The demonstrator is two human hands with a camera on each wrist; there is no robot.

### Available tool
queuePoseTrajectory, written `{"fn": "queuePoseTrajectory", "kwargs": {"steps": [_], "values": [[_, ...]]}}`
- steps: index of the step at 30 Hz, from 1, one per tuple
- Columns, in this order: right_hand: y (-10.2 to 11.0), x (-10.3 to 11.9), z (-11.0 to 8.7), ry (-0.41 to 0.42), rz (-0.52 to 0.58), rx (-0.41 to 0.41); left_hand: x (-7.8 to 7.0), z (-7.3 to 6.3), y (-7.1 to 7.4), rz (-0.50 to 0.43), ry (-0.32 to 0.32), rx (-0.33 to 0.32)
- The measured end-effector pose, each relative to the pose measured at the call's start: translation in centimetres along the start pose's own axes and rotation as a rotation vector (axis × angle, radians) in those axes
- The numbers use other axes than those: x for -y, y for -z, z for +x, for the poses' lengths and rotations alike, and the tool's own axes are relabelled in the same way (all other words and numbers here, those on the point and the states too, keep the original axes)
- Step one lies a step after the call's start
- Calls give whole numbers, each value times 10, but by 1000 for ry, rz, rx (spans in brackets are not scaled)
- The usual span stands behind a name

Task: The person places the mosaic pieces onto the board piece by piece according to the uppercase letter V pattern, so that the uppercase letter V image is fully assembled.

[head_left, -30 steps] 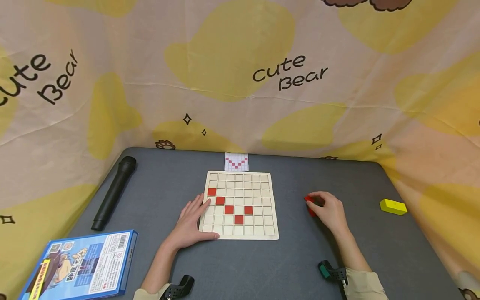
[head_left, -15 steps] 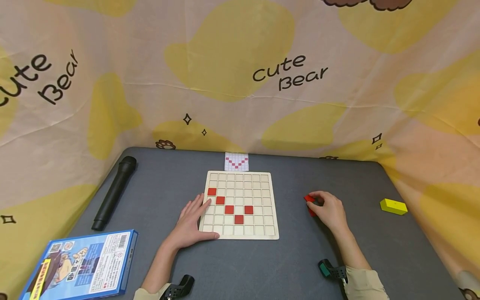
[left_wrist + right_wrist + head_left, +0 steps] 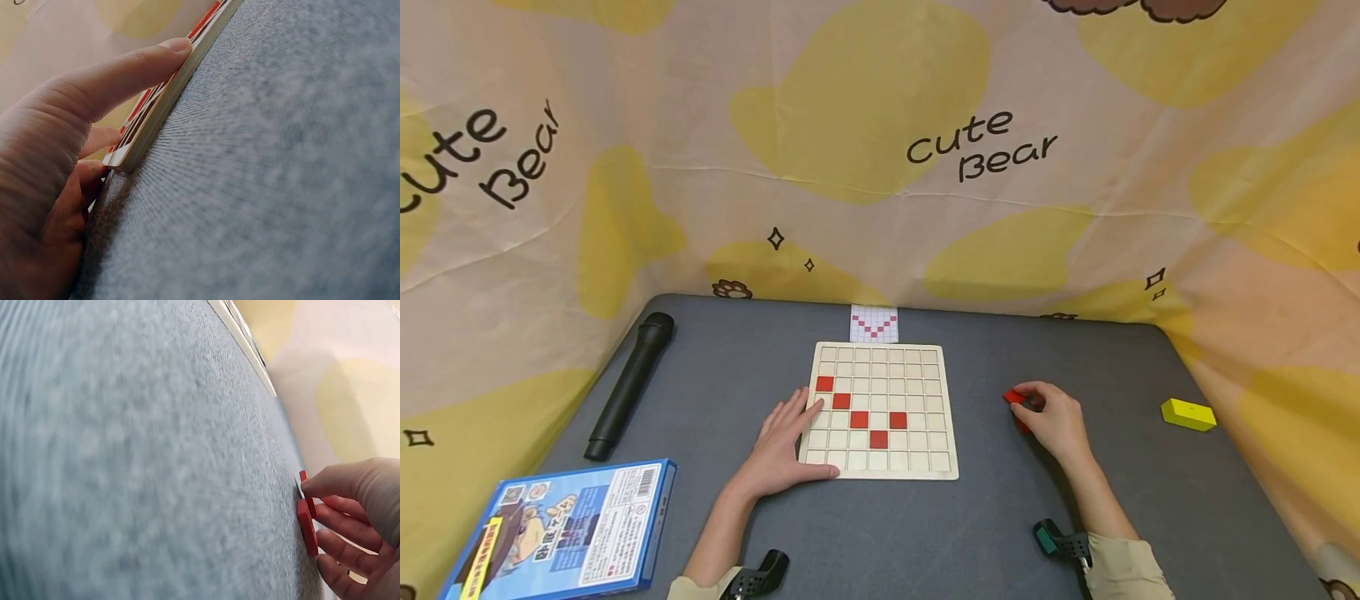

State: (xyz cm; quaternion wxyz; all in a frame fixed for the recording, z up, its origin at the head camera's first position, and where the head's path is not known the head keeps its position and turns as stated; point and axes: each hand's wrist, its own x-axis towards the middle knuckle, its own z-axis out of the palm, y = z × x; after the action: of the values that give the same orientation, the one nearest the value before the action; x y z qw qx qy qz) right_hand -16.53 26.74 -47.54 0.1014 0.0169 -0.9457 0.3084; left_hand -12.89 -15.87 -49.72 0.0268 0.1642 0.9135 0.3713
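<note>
My left hand (image 3: 781,454) rests at the left side of a pale grid board (image 3: 921,467), fingers straight along its edge. In the left wrist view the thumb (image 3: 134,72) presses on the board's near rim. Several red square tiles (image 3: 877,439) sit in the board's cells: a diagonal down from the left, and one up to the right. Right of the board, my right hand (image 3: 1056,421) pinches a red tile (image 3: 310,499) between thumb and fingers. A second red tile (image 3: 306,528) is close below it, mostly hidden by the hand in the head view.
A small pattern card (image 3: 874,324) lies behind the board. At the left are a black microphone-shaped cylinder (image 3: 628,387) and a blue box (image 3: 561,533) with a yellow strip on it. A yellow block (image 3: 1188,414) stands near the table's right edge.
My right hand has shifted slightly left with the red tile. The left hand and the board stay put.
</note>
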Motion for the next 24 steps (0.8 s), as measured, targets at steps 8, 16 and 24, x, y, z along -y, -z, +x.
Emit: {"fn": "queuePoseTrajectory", "kwargs": {"steps": [8,16,24], "values": [[-13,14,3,23,51,-19,0,0,0,-2,-2,-7],[-29,36,4,20,139,33,0,0,1,3,7,-5],[-45,58,4,15,218,82,0,0,0,5,7,-6]]}}
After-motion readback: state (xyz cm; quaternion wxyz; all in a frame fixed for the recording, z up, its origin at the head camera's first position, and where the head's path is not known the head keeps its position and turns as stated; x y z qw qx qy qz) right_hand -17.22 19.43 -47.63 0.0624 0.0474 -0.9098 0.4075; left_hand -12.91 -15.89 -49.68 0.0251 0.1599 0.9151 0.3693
